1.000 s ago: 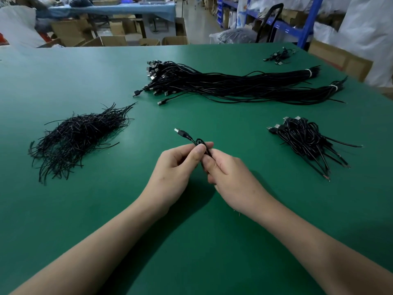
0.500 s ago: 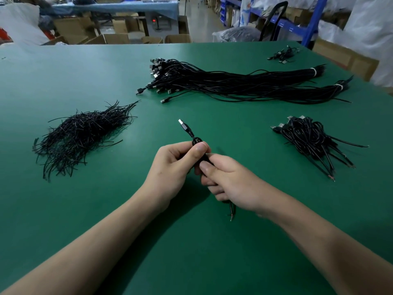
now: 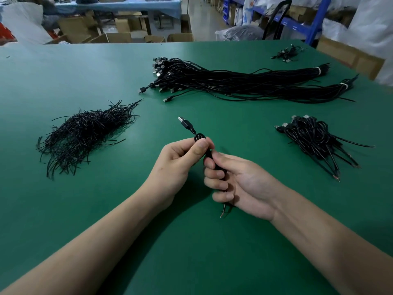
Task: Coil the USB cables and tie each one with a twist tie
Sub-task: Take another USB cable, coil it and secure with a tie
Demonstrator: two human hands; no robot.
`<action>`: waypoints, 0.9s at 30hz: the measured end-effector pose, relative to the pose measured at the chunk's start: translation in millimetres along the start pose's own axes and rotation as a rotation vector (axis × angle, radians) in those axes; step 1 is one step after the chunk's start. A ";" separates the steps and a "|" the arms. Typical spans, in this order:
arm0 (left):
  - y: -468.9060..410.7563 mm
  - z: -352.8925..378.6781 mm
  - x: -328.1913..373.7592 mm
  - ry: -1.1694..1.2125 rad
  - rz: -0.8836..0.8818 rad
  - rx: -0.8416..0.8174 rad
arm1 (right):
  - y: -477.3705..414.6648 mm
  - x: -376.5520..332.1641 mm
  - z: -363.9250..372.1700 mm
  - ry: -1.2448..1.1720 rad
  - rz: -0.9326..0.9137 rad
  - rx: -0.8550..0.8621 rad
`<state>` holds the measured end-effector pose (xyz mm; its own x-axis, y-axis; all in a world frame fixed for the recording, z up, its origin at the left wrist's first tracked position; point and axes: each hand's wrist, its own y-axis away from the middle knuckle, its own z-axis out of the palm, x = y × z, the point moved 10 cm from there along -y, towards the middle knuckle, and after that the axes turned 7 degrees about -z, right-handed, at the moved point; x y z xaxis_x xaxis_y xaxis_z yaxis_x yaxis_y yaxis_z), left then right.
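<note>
Both hands meet over the near middle of the green table [image 3: 89,220] and grasp one coiled USB cable [image 3: 209,155] between them, lifted clear of the surface. The left hand [image 3: 180,165] pinches the upper part of the coil between thumb and curled fingers. A small black loop [image 3: 200,137] shows just above the thumb, and the USB plug [image 3: 184,122] sticks out beyond it, pointing far and left. The right hand [image 3: 244,184] lies palm up with its fingers curled round the lower part of the same coil. The cable's bare end [image 3: 222,210] pokes out below the little finger, towards the near side. Whether a twist tie is already wound round this coil cannot be told, since the fingers cover most of it.

To the left, well apart from the hands, lies a loose pile of black twist ties [image 3: 85,133]. On the far side, two long bundles of uncoiled USB cables [image 3: 234,81] stretch left to right, plugs at the left end, each bound near its right end with a white band [image 3: 318,70]. To the right of the hands sits a heap of coiled cables [image 3: 314,139], plugs pointing far and bare ends pointing near and right. A small cluster of cables [image 3: 287,53] lies near the table's far right corner.
</note>
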<state>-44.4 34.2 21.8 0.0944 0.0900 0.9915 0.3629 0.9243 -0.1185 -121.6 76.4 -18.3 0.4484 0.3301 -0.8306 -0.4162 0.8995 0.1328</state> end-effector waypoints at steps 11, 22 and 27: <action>-13.6 -68.3 8.2 -0.674 0.014 0.259 | 7.8 -42.3 -33.0 0.563 -0.279 0.353; -1.0 -190.7 26.0 -1.510 -0.246 0.682 | 6.9 -42.6 -48.6 0.611 -0.266 0.420; -1.1 -195.9 27.3 -1.519 -0.212 0.704 | 7.6 -41.0 -48.0 0.610 -0.247 0.409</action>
<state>139.4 -37.0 38.2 -0.9645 -0.1859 0.1876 -0.2432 0.9023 -0.3561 -181.2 55.9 -9.2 -0.0743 -0.0029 -0.9972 0.0172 0.9998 -0.0042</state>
